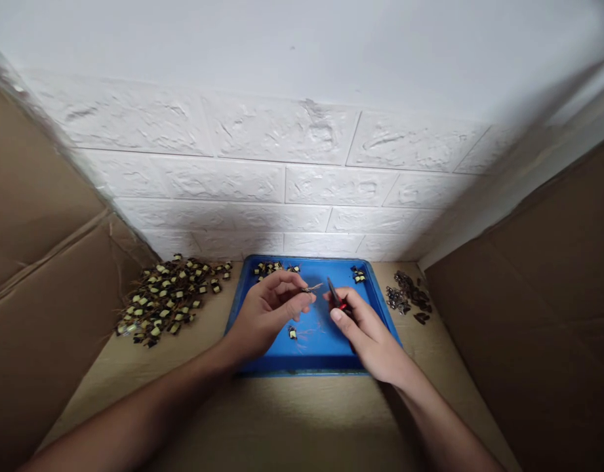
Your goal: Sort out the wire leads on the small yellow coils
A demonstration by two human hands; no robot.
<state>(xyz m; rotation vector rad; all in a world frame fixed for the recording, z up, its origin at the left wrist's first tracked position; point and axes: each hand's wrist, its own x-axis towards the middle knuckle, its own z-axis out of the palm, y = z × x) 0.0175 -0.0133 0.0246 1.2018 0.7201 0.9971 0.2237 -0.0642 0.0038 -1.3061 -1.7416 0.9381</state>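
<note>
Over the blue tray (306,362), my left hand (272,308) pinches a small component (307,289) whose thin wires point right. My right hand (365,328) is closed around red-handled pliers or cutters (336,298); their dark tip points up, just right of the wires and apart from them. One yellow-and-black component (292,333) with loose wires lies in the tray below my hands. More of these components (268,267) sit at the tray's back left, and a few (359,275) at its back right.
A large heap of yellow-and-black components (168,295) covers the table left of the tray. Small dark and shiny pieces (408,295) lie to its right. Cardboard walls (46,262) flank both sides, with a white brick-patterned wall (247,177) behind.
</note>
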